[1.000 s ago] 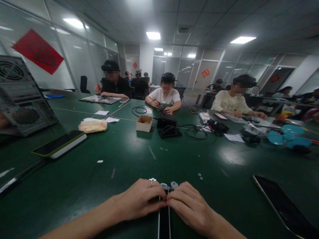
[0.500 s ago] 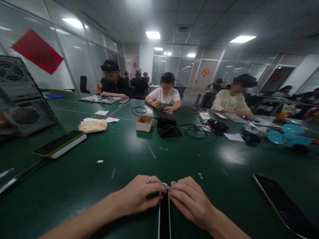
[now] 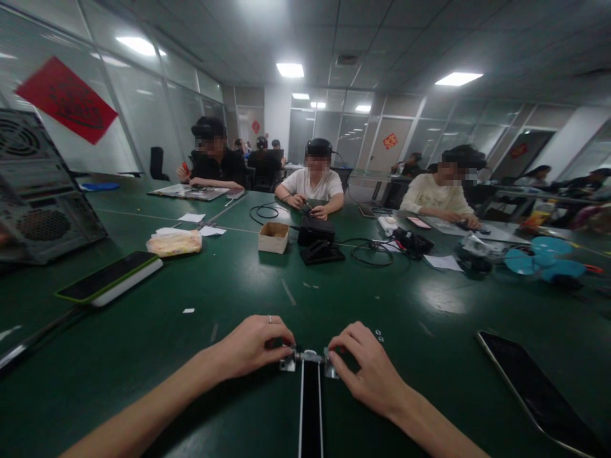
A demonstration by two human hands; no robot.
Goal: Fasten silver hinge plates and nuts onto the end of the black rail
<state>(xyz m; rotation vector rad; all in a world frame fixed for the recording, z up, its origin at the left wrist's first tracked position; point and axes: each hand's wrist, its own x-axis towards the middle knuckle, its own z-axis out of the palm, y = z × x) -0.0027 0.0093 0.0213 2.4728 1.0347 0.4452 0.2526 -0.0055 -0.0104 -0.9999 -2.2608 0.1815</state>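
Observation:
A long black strip with silver edges (image 3: 311,407) points away from me at the bottom middle, with a small metal fitting (image 3: 310,356) across its far end. To the left of that end, my left hand (image 3: 255,343) pinches a small shiny metal bracket (image 3: 288,364) between thumb and fingers. On the other side, my right hand (image 3: 367,362) has its thumb and fingertips closed on a second metal bracket (image 3: 331,365). Both brackets sit close against the ends of the fitting; whether they are joined to it I cannot tell.
Two small rings (image 3: 379,335) lie beyond my right hand. A large phone (image 3: 534,388) rests at the right, another phone (image 3: 109,278) at the left near a computer case (image 3: 52,203). An open small box (image 3: 273,238) and black device (image 3: 317,238) stand ahead; several people sit opposite.
My hands have moved apart from over the strip's end, one to each side, so the fitting and both brackets now show. The view has shifted slightly.

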